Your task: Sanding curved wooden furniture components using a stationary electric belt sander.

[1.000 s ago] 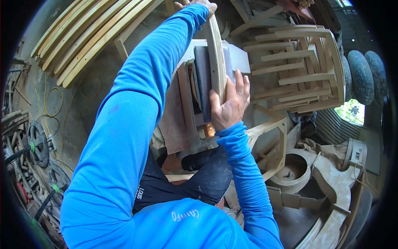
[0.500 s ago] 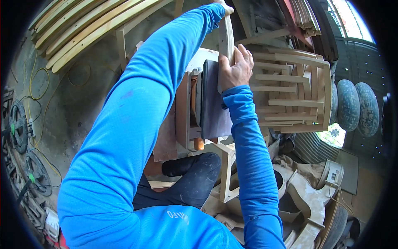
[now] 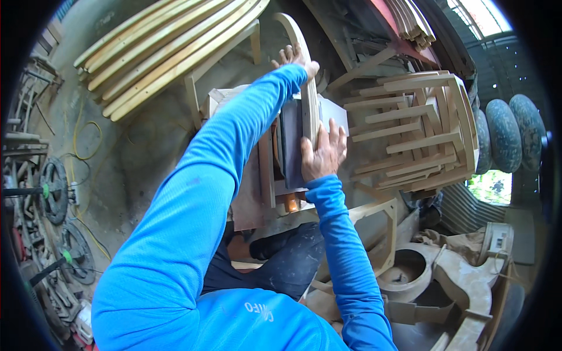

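Two hands are showing: the left hand [image 3: 295, 58] and the right hand [image 3: 322, 153], both resting on one curved wooden slat [image 3: 305, 88]. Three dark tyres [image 3: 506, 140] are standing side by side at the right, and two spoked wheels [image 3: 54, 190] are lying at the left.
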Demonstrator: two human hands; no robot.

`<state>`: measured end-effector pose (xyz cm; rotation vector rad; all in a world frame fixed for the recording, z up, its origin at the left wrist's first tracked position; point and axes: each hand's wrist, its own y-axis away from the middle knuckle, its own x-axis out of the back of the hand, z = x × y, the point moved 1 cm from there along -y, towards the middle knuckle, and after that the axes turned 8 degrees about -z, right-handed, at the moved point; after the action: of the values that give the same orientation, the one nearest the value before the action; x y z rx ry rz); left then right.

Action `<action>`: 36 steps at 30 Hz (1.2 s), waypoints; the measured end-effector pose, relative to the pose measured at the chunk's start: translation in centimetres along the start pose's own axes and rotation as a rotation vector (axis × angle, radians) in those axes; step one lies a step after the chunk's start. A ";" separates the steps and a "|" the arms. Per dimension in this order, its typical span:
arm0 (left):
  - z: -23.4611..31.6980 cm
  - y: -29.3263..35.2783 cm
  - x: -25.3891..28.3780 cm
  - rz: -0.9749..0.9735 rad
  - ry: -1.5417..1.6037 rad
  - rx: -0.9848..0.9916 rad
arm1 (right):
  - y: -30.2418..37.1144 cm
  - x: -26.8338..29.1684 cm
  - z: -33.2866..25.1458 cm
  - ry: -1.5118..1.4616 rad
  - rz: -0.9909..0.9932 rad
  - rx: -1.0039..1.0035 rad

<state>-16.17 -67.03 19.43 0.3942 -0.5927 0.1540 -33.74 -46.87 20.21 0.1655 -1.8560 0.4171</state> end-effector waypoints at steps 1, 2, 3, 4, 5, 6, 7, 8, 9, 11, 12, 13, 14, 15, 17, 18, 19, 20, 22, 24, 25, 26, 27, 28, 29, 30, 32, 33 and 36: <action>-0.4 1.8 -0.1 0.032 -0.030 -0.019 | 1.6 0.4 -0.1 -0.005 -0.001 0.005; -0.4 3.9 -0.4 0.057 -0.055 -0.045 | 3.3 1.1 0.0 0.001 -0.006 0.012; -0.5 5.8 -0.8 0.058 -0.107 -0.071 | 5.2 1.6 0.0 -0.004 -0.003 0.012; -0.8 7.8 -0.8 0.062 -0.161 -0.093 | 7.1 1.9 0.0 -0.014 -0.001 0.016; -1.0 9.7 -1.2 0.068 -0.218 -0.124 | 9.2 2.1 0.1 -0.030 0.008 0.011; -1.4 11.8 -1.8 0.078 -0.262 -0.158 | 11.4 2.1 0.3 -0.044 -0.003 -0.005; -1.3 14.0 -2.3 0.062 -0.310 -0.178 | 13.6 2.2 0.6 -0.055 -0.014 -0.026; -1.3 16.3 -3.0 0.040 -0.354 -0.195 | 16.1 2.3 0.9 -0.067 -0.023 -0.052; -1.3 18.7 -3.8 0.031 -0.366 -0.230 | 18.8 2.4 1.3 -0.090 -0.018 -0.078; -2.8 22.6 -5.6 0.103 -0.398 -0.303 | 23.5 2.7 1.0 -0.134 -0.020 -0.102; -3.6 24.5 -6.5 0.114 -0.410 -0.332 | 25.7 2.8 0.8 -0.133 -0.026 -0.110; -4.5 26.5 -7.4 0.167 -0.413 -0.379 | 27.8 3.0 0.6 -0.132 -0.031 -0.117; -5.0 28.7 -8.3 0.147 -0.439 -0.389 | 29.9 3.1 0.6 -0.141 -0.033 -0.130; -5.6 30.7 -9.1 0.159 -0.482 -0.400 | 32.0 3.2 0.6 -0.147 -0.047 -0.143; -6.9 34.4 -10.4 0.183 -0.494 -0.441 | 35.7 3.7 0.0 -0.189 -0.078 -0.183; -7.5 35.9 -10.8 0.192 -0.462 -0.469 | 37.1 3.7 -0.1 -0.194 -0.097 -0.207; -8.0 36.8 -11.0 0.211 -0.441 -0.470 | 38.1 3.9 -0.2 -0.195 -0.106 -0.206; -8.3 36.7 -10.9 0.208 -0.442 -0.470 | 38.5 4.0 -0.2 -0.194 -0.114 -0.204; -8.4 36.6 -10.6 0.219 -0.421 -0.479 | 37.7 4.0 -0.2 -0.187 -0.097 -0.186; -7.3 34.6 -10.0 0.214 -0.419 -0.445 | 35.8 4.3 -0.4 -0.161 -0.080 -0.156; -6.7 33.4 -9.7 0.209 -0.430 -0.432 | 34.5 4.3 -0.4 -0.137 -0.068 -0.144; -6.1 32.1 -9.4 0.204 -0.439 -0.418 | 33.1 4.3 -0.5 -0.112 -0.056 -0.130; -5.8 30.4 -8.9 0.212 -0.390 -0.420 | 31.3 4.4 -0.6 -0.109 -0.067 -0.122; -5.3 28.7 -8.5 0.204 -0.376 -0.410 | 29.6 4.8 -0.8 -0.078 -0.048 -0.123; -4.9 26.9 -7.9 0.224 -0.374 -0.400 | 27.8 5.0 -0.9 -0.049 -0.026 -0.124; -4.5 25.0 -7.1 0.247 -0.372 -0.387 | 25.9 4.9 -1.2 -0.039 -0.038 -0.120; -3.5 21.4 -5.4 0.215 -0.358 -0.340 | 22.1 4.6 -1.1 -0.018 -0.012 -0.069; -2.9 19.8 -4.4 0.170 -0.372 -0.297 | 20.2 4.1 -1.1 -0.005 -0.025 -0.066; -2.3 14.0 -2.8 0.165 -0.366 -0.259 | 14.8 3.0 -1.2 0.026 0.021 -0.025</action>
<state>-20.84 -53.42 20.52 0.1196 -0.9945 0.1615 -38.32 -32.45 20.37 0.1231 -1.8375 0.4090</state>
